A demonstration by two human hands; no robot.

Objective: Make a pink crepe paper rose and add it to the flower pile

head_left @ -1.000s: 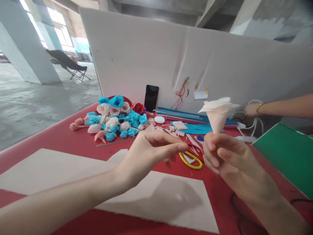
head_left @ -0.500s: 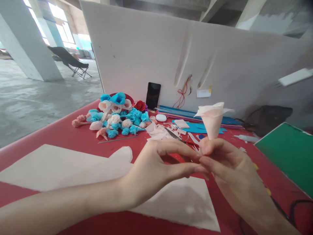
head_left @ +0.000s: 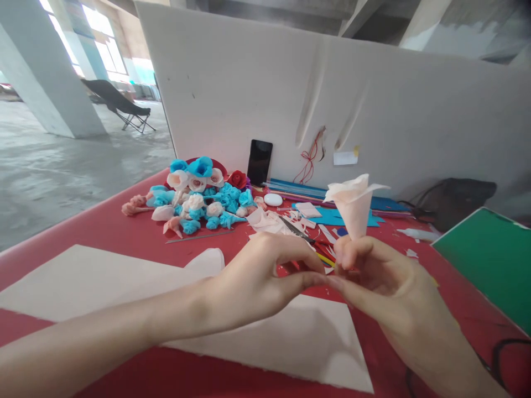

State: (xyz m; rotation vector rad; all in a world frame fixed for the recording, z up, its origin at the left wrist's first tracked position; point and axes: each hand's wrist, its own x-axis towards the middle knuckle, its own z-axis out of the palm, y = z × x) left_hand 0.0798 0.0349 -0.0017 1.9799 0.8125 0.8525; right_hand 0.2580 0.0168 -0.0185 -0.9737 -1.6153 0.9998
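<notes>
A pale pink paper flower (head_left: 353, 207), cone-shaped with flared petals, stands upright in my right hand (head_left: 385, 282), whose fingers close around its narrow base. My left hand (head_left: 269, 276) reaches in from the left, thumb and fingers pinched together right against the right thumb tip. Whatever lies between the left fingertips is too small to make out. Below both hands a large pale paper sheet (head_left: 307, 342) lies on the red tabletop (head_left: 124, 376), with a cut petal piece (head_left: 209, 260) at its far edge.
Finished blue, white and pink paper flowers (head_left: 199, 199) are heaped at the back left. Scissors (head_left: 298, 229) lie among paper scraps (head_left: 267, 221) behind my hands. A phone (head_left: 260, 161) leans on the white panel. At right are a green board (head_left: 489, 265) and a black bag (head_left: 464, 202).
The flower and my right hand have shifted slightly left, and the flower's petals have turned. My left fingertips have moved a little left and down, revealing the scissors' yellow handle.
</notes>
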